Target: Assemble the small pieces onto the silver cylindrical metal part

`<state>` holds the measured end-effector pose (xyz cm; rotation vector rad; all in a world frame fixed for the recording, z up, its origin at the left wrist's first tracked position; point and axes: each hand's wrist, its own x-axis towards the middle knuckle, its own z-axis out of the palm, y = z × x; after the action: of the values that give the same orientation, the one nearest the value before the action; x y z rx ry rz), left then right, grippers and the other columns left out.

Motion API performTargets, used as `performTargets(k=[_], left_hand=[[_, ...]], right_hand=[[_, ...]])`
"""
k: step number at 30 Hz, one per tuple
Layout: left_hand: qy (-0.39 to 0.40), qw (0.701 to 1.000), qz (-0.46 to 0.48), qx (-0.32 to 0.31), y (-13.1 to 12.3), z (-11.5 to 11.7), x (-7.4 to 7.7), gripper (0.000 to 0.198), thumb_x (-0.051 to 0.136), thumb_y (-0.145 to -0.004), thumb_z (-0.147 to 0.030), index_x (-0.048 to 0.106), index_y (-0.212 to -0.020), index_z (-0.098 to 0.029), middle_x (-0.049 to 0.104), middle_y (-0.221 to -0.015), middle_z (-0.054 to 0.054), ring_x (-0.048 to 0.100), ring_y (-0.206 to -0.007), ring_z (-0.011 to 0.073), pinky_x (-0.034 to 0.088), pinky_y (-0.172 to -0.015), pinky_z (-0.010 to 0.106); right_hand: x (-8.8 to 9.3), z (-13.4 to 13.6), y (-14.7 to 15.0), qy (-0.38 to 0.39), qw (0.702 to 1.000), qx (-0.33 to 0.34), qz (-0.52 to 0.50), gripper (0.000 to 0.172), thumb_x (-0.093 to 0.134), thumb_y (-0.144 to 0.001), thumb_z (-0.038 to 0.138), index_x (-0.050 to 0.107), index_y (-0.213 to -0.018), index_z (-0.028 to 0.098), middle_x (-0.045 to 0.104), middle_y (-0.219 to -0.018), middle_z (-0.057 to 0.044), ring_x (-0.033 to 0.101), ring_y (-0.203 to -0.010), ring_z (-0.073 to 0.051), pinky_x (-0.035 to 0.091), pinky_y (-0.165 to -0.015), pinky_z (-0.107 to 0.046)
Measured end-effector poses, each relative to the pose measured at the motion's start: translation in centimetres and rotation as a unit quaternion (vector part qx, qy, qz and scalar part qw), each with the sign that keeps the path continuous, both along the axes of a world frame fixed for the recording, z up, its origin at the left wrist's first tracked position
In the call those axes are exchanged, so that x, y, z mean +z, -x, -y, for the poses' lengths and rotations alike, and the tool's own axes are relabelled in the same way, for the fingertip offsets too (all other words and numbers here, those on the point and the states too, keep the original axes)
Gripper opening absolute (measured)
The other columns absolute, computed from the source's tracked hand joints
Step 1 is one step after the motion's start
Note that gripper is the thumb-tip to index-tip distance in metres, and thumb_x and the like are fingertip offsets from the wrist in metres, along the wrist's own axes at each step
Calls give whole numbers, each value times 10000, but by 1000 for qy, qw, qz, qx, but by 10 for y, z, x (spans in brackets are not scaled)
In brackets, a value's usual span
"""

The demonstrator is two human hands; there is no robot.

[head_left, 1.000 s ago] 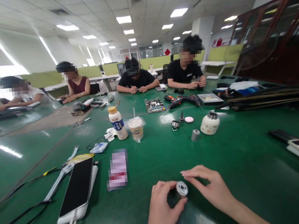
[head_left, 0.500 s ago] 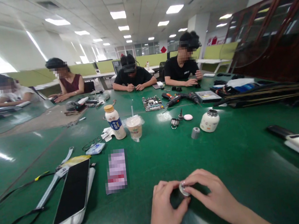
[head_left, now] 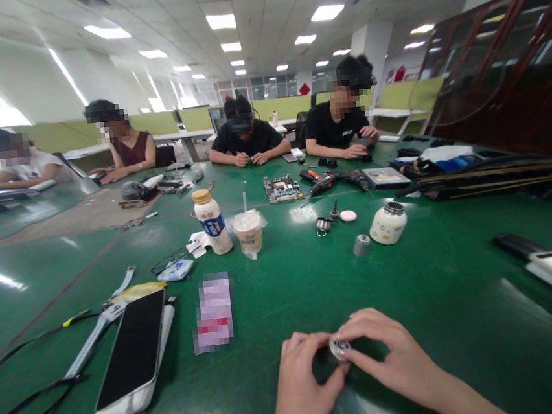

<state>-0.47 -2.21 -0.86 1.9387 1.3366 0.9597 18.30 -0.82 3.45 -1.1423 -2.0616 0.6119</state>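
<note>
A small round silver-grey part [head_left: 340, 349] with a dark pattern on its top face is held just above the table between both hands. My left hand [head_left: 302, 377] curls around its left side, thumb and index finger closed on it. From the right, the thumb and index finger of my right hand [head_left: 392, 355] grip its rim. Beyond the hands stand a grey ribbed cylinder [head_left: 362, 245] and a cream-coloured flask body [head_left: 388, 224] without a lid. Near them lie a metal cap with a loop [head_left: 323, 226], a dark pointed piece [head_left: 334, 212] and a pink disc [head_left: 348, 216].
To the left are a phone [head_left: 132, 351] on a white power bank, a purple packet [head_left: 213, 314], a milk bottle [head_left: 213, 223] and a drink cup [head_left: 248, 232]. Farther back lie a circuit board [head_left: 282, 188] and power drills [head_left: 325, 183]. Several people sit across the table.
The right fingertips have shifted from the middle of the round part's top out to its rim, showing more of its face. The whole view has tilted slightly.
</note>
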Motion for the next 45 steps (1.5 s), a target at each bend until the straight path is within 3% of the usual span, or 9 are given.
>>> performTargets(k=[5, 10, 16, 24, 27, 31, 35, 40, 45], left_hand=[[5, 1000, 5, 5, -1, 1, 3, 259, 731, -762, -240, 681, -1014, -279, 698, -968, 24, 612, -923, 236, 473, -814, 371], [7, 1000, 4, 9, 0, -1, 3, 272, 735, -755, -232, 682, -1017, -282, 700, -975, 26, 613, -925, 243, 472, -811, 375], [21, 1000, -3, 6, 0, 1, 2, 286, 742, -739, -225, 683, -1013, -277, 701, -979, 34, 611, -932, 253, 474, -827, 388], [18, 1000, -11, 9, 0, -2, 1, 282, 742, -732, -219, 687, -1004, -275, 703, -979, 34, 615, -932, 257, 478, -835, 395], [9, 1000, -10, 6, 0, -2, 0, 291, 744, -729, -217, 685, -1008, -274, 705, -979, 38, 617, -928, 256, 480, -830, 391], [2, 1000, -11, 7, 0, -2, -1, 286, 739, -728, -211, 686, -1004, -265, 705, -978, 45, 618, -925, 259, 481, -823, 390], [3, 1000, -12, 2, -1, -1, 1, 279, 741, -727, -202, 686, -995, -258, 704, -976, 39, 617, -929, 251, 482, -823, 383], [-10, 1000, -14, 4, -1, 0, 5, 287, 728, -738, -178, 677, -1010, -253, 708, -979, 28, 624, -930, 240, 481, -827, 385], [-2, 1000, -21, 3, -1, 0, 3, 268, 728, -735, -183, 677, -992, -243, 706, -975, 37, 624, -930, 254, 484, -826, 412]], right_hand=[[-9, 4, 7, 43, 995, -62, -73, 53, 684, -841, 288, 713, -811, 257, 721, -777, -19, 674, -740, -187, 537, -688, -305], [-10, 4, 7, -11, 992, -71, -104, 95, 687, -827, 281, 669, -746, 235, 697, -749, -29, 663, -724, -192, 533, -670, -307], [-25, -19, -13, -3, 988, -136, -69, 98, 658, -848, 318, 701, -838, 230, 715, -833, -52, 668, -807, -223, 531, -771, -369], [-51, -32, -23, 53, 994, -100, 5, 129, 696, -816, 283, 735, -937, 263, 735, -997, -52, 640, -991, -268, 473, -906, -468], [-46, -30, -21, 79, 990, -111, -30, 103, 684, -829, 293, 739, -900, 244, 743, -931, -54, 671, -931, -259, 488, -893, -460], [-22, -21, -13, 131, 980, -92, -114, 153, 697, -827, 318, 706, -937, 211, 751, -925, -55, 701, -894, -226, 517, -883, -387], [1, -7, -2, 112, 989, -40, -87, 106, 706, -825, 305, 724, -897, 228, 739, -898, -50, 678, -901, -224, 516, -840, -364], [2, -1, 3, 80, 996, -15, -48, 52, 678, -847, 259, 726, -855, 241, 718, -852, -38, 648, -850, -215, 495, -785, -360], [1, -2, -4, 20, 997, -56, -54, 126, 676, -847, 345, 669, -888, 226, 617, -611, 8, 623, -742, -217, 474, -764, -368]])
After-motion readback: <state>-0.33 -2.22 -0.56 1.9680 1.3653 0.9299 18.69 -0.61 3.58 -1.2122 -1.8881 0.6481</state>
